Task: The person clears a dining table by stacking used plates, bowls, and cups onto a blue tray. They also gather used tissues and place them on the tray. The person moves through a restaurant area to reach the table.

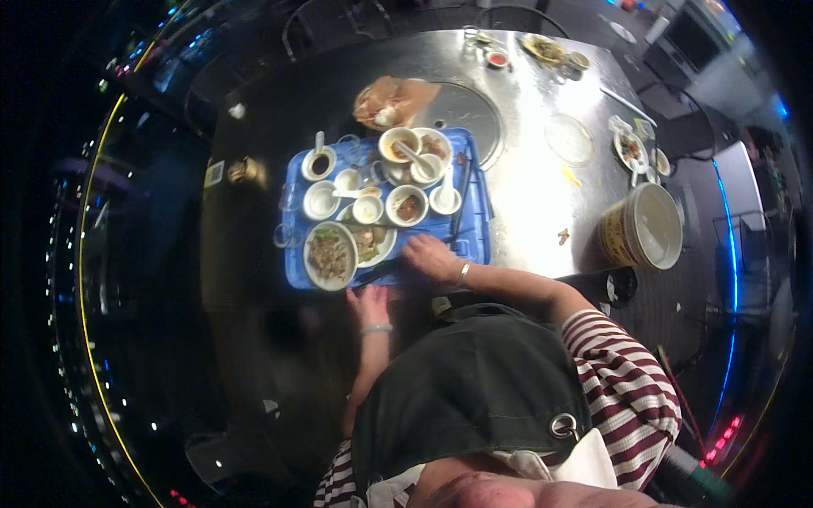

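Note:
A blue plastic tray (293, 257) loaded with used dishes lies before me on a metal-topped table. My left hand (370, 306) is at its near edge, fingers apart, just below an oval bowl of food scraps (330, 255). Over the tray's near right part is my right hand (429, 257), fingers curled down. Dark chopsticks (375, 274) lie beside its fingertips; whether it grips them is hidden. A plate with greens (382, 246) sits partly under the small bowls. Further back are a bowl with a spoon (397, 141), a bowl of dark sauce (319, 164) and several white bowls (321, 199).
A large bucket (619, 232) stands at the table's right edge. Behind the tray, crumpled brown paper (395, 101) lies beside a round metal inset (479, 120). Plates of leftovers (543, 49) and a sauce dish (497, 60) sit at the far side. Scraps (563, 236) dot the metal tabletop (527, 209).

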Tool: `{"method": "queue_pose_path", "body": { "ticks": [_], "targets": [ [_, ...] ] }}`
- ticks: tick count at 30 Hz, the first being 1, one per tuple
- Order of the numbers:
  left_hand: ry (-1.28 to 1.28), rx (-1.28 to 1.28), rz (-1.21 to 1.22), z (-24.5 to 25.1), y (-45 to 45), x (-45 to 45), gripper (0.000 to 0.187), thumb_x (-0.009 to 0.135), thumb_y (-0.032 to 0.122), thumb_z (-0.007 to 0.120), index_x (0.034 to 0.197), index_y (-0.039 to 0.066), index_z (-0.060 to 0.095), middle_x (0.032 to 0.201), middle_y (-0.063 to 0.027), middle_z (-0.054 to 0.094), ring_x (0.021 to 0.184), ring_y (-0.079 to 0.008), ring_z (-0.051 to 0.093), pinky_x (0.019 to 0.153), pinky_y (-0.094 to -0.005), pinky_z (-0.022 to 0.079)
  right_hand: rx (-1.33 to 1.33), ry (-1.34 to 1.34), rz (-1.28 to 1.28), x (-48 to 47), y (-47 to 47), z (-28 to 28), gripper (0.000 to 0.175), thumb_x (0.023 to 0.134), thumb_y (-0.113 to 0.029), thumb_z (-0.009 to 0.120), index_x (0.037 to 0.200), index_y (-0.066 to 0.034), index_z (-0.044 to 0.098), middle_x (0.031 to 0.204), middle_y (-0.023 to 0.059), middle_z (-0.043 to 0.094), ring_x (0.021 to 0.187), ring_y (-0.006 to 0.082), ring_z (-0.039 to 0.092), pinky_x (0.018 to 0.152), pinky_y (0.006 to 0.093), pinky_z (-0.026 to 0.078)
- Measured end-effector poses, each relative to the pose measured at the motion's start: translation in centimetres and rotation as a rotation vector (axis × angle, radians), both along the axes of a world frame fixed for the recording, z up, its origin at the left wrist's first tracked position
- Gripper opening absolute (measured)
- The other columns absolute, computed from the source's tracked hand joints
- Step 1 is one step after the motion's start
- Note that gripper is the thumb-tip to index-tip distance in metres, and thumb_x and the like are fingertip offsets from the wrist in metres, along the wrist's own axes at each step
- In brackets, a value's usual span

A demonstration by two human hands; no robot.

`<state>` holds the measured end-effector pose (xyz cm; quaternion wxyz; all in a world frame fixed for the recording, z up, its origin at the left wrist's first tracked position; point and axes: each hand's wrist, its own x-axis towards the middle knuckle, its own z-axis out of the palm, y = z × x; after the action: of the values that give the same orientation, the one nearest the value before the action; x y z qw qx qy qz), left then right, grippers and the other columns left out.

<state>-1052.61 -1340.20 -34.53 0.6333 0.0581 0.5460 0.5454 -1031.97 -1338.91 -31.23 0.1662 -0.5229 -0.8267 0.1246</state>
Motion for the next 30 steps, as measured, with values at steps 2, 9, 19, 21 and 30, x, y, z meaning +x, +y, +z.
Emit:
{"method": "queue_pose_path", "body": {
  "ticks": [2, 9, 19, 21, 30],
  "targets": [
    [0.21, 0.097, -0.104, -0.1, 0.4, 0.0, 0.055, 0.079, 0.0, 0.056, 0.13, 0.01, 0.037, 0.109, -0.009, 0.047, 0.096, -0.0215, 0.049, 0.084, -0.0395, 0.044, 0.216, 0.046, 0.024, -0.6, -0.2, 0.3, 0.018, 0.077, -0.015, 0.054, 0.092, -0.0067, 0.057, 0.09, 0.0098, 0.052, 0.089, 0.027, 0.052, 0.08, 0.0386, 0.043],
    [0.779, 0.167, -0.318, -2.6, -1.3, 1.3, 0.066, 0.085, 0.003, 0.054, 0.142, -0.007, 0.022, 0.132, -0.018, 0.026, 0.101, -0.0195, 0.044, 0.087, -0.0299, 0.043, 0.2, 0.046, 0.052, 4.9, 0.1, 3.8, 0.031, 0.074, -0.011, 0.058, 0.105, -0.0071, 0.056, 0.109, 0.0143, 0.051, 0.109, 0.0298, 0.049, 0.103, 0.0468, 0.032],
    [0.386, 0.226, -0.045, -3.4, 0.8, 2.0, 0.071, 0.079, 0.0, 0.058, 0.14, 0.012, 0.024, 0.122, -0.0146, 0.041, 0.102, -0.0269, 0.05, 0.084, -0.0413, 0.047, 0.432, 0.41, -1.162, 32.2, 3.1, 6.3, 0.033, 0.07, -0.014, 0.066, 0.102, -0.0049, 0.062, 0.103, 0.0201, 0.057, 0.097, 0.0372, 0.054, 0.086, 0.0423, 0.045],
    [0.366, 0.197, 0.029, -3.2, 0.6, 2.5, 0.07, 0.074, -0.004, 0.055, 0.137, 0.015, 0.031, 0.125, -0.0124, 0.036, 0.108, -0.0293, 0.046, 0.089, -0.0436, 0.045, 0.292, 0.59, -1.299, 42.4, 2.4, 7.6, 0.038, 0.071, -0.02, 0.068, 0.104, -0.0007, 0.064, 0.098, 0.0215, 0.064, 0.093, 0.0339, 0.061, 0.082, 0.0399, 0.049],
    [0.941, -0.02, 0.147, -7.0, 2.0, 1.9, 0.071, 0.07, -0.002, 0.058, 0.135, 0.016, 0.038, 0.122, -0.0126, 0.042, 0.102, -0.0287, 0.049, 0.08, -0.0427, 0.046, -0.13, 0.268, -1.704, 75.6, -10.2, 9.0, 0.028, 0.07, -0.02, 0.059, 0.09, -0.0047, 0.069, 0.093, 0.0214, 0.066, 0.091, 0.0376, 0.064, 0.077, 0.0411, 0.051]
  ]
}}
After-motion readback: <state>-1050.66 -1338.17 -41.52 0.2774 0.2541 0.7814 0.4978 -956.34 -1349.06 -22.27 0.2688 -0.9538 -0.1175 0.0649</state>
